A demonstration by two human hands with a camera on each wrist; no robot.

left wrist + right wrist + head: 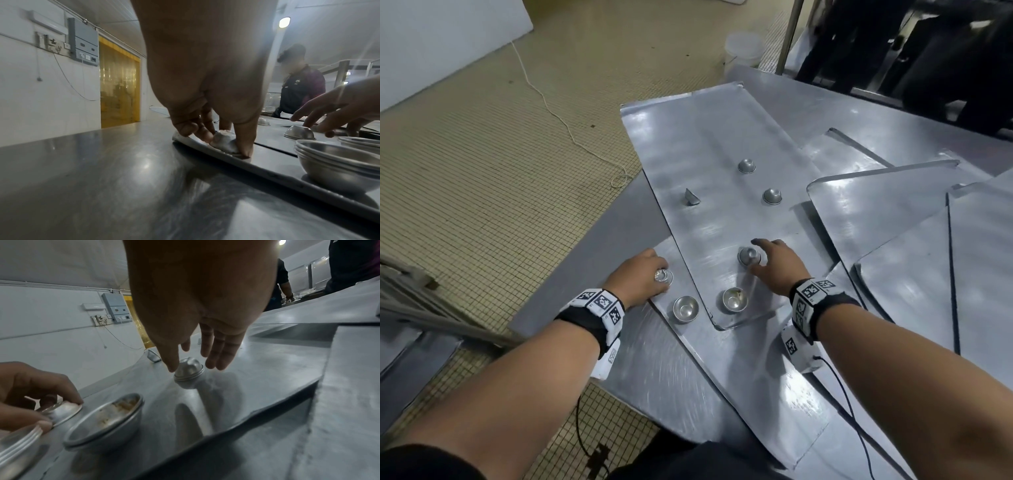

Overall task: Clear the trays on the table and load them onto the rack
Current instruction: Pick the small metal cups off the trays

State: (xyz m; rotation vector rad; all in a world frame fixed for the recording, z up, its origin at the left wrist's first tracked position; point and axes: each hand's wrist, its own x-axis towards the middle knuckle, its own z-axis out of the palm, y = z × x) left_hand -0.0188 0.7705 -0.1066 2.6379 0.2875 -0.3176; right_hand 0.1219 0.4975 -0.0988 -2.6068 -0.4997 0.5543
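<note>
Several flat metal trays overlap on the steel table (592, 260). The top tray (705, 137) carries small metal bowls. My left hand (654, 272) pinches one small bowl (224, 141), tipped on its side at the lower tray's edge. My right hand (765, 258) hovers over an upside-down bowl (189, 369), its fingers (222, 353) straight and spread either side without gripping. A stack of upright bowls (686, 309) and a bowl with food residue (735, 299) stand near the top tray's near corner. Two upside-down bowls (746, 166) (772, 196) and a tilted one (691, 197) sit farther off.
More trays (893, 222) lie to the right, some slanted over others. A blurred metal frame (421, 305) stands at lower left over the tiled floor. A white bucket (744, 48) and a cord (551, 106) are on the floor. A person in dark clothes (298, 91) stands beyond the table.
</note>
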